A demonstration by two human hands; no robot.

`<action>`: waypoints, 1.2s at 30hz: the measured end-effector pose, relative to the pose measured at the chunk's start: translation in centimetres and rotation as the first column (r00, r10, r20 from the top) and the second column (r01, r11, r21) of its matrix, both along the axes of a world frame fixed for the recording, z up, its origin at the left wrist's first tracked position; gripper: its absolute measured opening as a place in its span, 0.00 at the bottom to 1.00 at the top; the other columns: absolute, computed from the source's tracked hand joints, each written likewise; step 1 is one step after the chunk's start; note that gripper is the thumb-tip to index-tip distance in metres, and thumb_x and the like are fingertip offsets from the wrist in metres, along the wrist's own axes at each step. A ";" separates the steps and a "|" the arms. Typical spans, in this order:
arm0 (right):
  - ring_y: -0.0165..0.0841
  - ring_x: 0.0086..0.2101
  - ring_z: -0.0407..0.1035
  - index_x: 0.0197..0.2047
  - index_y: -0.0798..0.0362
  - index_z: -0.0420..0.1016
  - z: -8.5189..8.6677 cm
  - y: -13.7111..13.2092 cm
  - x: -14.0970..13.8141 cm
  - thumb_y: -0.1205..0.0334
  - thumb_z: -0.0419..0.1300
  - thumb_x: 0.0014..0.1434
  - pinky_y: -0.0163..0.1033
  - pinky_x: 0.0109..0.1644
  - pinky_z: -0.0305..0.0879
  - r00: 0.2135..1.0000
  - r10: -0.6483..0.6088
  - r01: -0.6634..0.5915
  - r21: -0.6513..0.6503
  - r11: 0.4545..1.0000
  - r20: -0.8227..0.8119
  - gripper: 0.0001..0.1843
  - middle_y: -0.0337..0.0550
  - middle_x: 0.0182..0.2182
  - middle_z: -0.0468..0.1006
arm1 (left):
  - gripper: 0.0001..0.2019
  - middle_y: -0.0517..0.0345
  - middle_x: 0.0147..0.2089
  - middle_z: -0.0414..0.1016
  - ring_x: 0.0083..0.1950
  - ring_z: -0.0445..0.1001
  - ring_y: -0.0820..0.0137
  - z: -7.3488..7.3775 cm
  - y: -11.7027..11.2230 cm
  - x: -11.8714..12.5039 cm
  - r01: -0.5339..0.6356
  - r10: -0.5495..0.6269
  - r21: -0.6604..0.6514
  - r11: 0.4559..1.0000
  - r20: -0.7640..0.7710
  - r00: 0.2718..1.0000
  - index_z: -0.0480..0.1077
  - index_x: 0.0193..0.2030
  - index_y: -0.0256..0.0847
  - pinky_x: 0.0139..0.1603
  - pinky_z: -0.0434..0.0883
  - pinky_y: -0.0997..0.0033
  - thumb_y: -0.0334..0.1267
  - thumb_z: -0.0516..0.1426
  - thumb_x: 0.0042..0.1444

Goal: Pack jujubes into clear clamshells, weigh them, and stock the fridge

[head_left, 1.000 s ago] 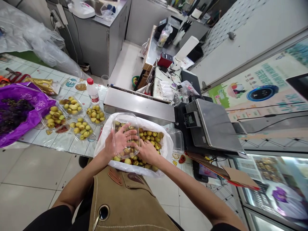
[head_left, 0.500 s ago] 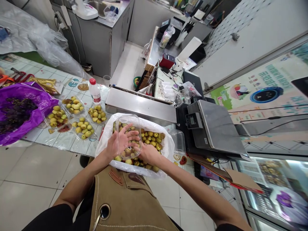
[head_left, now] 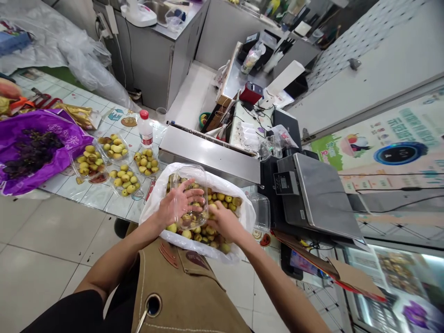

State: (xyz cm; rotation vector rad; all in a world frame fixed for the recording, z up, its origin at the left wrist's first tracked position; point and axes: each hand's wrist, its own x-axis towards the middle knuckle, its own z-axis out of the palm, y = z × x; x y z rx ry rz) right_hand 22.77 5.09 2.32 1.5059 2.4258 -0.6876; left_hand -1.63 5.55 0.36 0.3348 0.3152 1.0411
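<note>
The left hand (head_left: 172,208) grips a clear, thin-walled plastic tub (head_left: 190,176), fingers splayed across its side. It holds the tub tilted over a white plastic bag (head_left: 247,216) of small yellow-green fruit (head_left: 229,200) at the table edge. The right hand (head_left: 226,223) lies cupped among the fruit, just beside the tub's mouth; whether it closes on any cannot be told. The tub looks light, slick and easily crushed, so it is best held broadly, near the stiffer rim. Four filled trays (head_left: 125,182) sit well apart to the left.

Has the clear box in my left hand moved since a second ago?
No. The clear box in the left hand still sits over the left half of the white bag.
</note>
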 end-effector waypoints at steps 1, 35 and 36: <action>0.38 0.40 0.77 0.58 0.47 0.78 1.2 0.2 0.5 0.55 0.65 0.69 0.41 0.46 0.72 0.991 -0.090 0.098 0.089 0.991 -0.097 0.16 0.47 0.48 0.75 | 0.48 0.38 0.59 0.79 0.57 0.79 0.47 0.0 0.0 0.1 -0.011 0.011 0.001 1.000 0.000 1.000 0.65 0.70 0.42 0.54 0.76 0.49 0.67 0.70 0.49; 0.25 0.24 0.67 0.41 0.50 0.77 7.9 1.4 -9.4 0.50 0.61 0.72 0.33 0.30 0.68 0.124 -0.351 0.532 -0.236 0.813 -0.928 0.13 0.36 0.31 0.76 | 0.43 0.40 0.59 0.81 0.53 0.84 0.46 -0.2 -0.4 0.5 0.173 -0.157 -0.248 0.953 0.085 0.984 0.59 0.77 0.45 0.52 0.80 0.48 0.69 0.56 0.63; 0.26 0.24 0.67 0.41 0.50 0.77 7.8 1.3 -9.4 0.50 0.61 0.72 0.33 0.30 0.68 0.132 -0.353 0.530 -0.235 0.815 -0.926 0.13 0.36 0.31 0.76 | 0.42 0.41 0.60 0.80 0.54 0.84 0.47 -0.2 -0.5 0.5 0.176 -0.158 -0.258 0.950 0.089 0.983 0.59 0.77 0.46 0.54 0.79 0.47 0.69 0.55 0.64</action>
